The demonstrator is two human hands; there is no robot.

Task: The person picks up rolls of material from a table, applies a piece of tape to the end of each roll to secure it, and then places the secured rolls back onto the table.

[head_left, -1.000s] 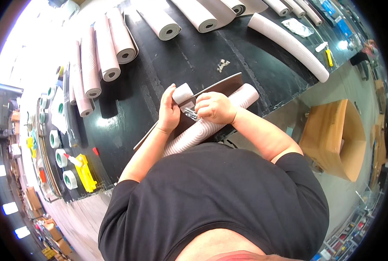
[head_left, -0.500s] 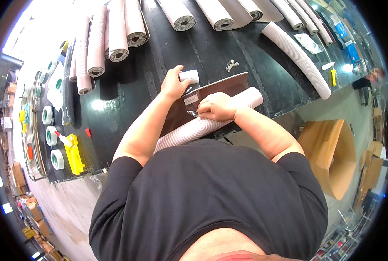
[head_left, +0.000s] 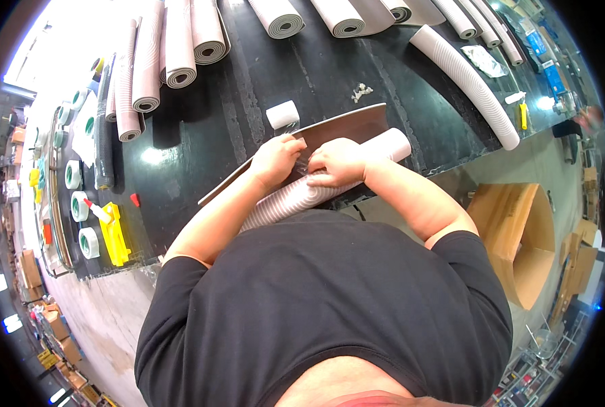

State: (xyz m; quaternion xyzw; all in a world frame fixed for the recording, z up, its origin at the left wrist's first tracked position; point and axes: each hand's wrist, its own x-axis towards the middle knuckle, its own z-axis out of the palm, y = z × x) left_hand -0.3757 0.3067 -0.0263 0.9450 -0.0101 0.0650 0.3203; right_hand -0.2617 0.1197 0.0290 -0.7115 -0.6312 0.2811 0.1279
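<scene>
"Take the space between the two hands as the clock's centre. Where is the mat?"

"The partly rolled yoga mat (head_left: 302, 199) lies across the near edge of the black-topped table (head_left: 200, 136), pale ringed pattern outward, running from just short of three o'clock down toward seven. Its loose brown flap (head_left: 346, 125) stands up, clearest at one to two o'clock."

"And the hands?"

"The left hand (head_left: 276, 161), at nine, is half curled, fingertips drawn close together beside a glossy clear strip (head_left: 301, 163). Whether it pinches the strip, I can't tell. The right hand (head_left: 336, 161), at three, is mostly closed, fingers bent and resting on the roll; its tips are too hidden to say what they hold."

"Anything close by?"

"A white tape roll (head_left: 282, 114) sits at eleven, just beyond the left fingers, and pale scraps (head_left: 362, 91) lie at one."

"Farther out?"

"More rolled mats (head_left: 285, 24) spread from ten round past twelve. One bowed roll (head_left: 468, 85) lies alone at two. Around eight, a yellow tape dispenser (head_left: 114, 237) stands near a green-cored tape roll (head_left: 88, 243). Toward four, off the table, is an open cardboard box (head_left: 513, 237)."
</scene>
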